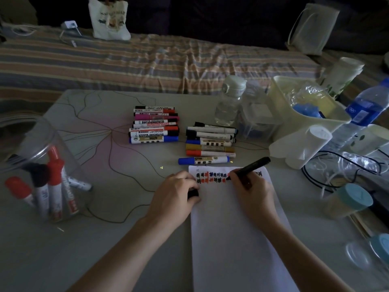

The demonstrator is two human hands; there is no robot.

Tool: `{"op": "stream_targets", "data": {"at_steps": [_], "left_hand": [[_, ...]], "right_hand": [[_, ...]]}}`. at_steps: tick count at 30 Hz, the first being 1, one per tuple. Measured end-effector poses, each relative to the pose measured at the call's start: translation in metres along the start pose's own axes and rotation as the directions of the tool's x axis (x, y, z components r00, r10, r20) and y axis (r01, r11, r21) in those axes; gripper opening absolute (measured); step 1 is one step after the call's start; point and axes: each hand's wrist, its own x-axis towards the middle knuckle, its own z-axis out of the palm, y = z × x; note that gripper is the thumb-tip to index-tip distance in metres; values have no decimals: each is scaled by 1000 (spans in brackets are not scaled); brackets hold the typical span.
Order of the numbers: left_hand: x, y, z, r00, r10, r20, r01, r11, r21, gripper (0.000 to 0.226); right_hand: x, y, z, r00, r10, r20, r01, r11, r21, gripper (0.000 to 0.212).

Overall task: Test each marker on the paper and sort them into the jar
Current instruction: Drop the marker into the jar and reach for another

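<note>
On the grey table [126, 239], the right hand [252, 186] pinches a slim black marker [250, 167] with its tip pressed to the white sheet of paper [231, 239], at the end of two rows of red, black and blue test scribbles [212, 177]. Beside it, the left hand [175, 191] is curled around a small black cap [193, 194] and rests at the sheet's left edge. Two stacks of capped whiteboard markers [154, 127] lie beyond the paper, well apart from the clear plastic jar [40, 171] at far left (several red- and black-capped markers stand inside it).

table [126, 239] | on it: paper [235, 239], jar [31, 157], marker piles [154, 125], bottle [228, 102]
</note>
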Motion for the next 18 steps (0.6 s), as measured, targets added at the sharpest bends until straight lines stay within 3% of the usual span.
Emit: {"op": "stream_targets", "data": {"at_steps": [18], "left_hand": [[0, 1, -1, 1000, 9, 9, -9, 1000, -4, 31]], "right_hand": [[0, 1, 0, 999, 13, -36, -12, 1000, 22, 16]]}}
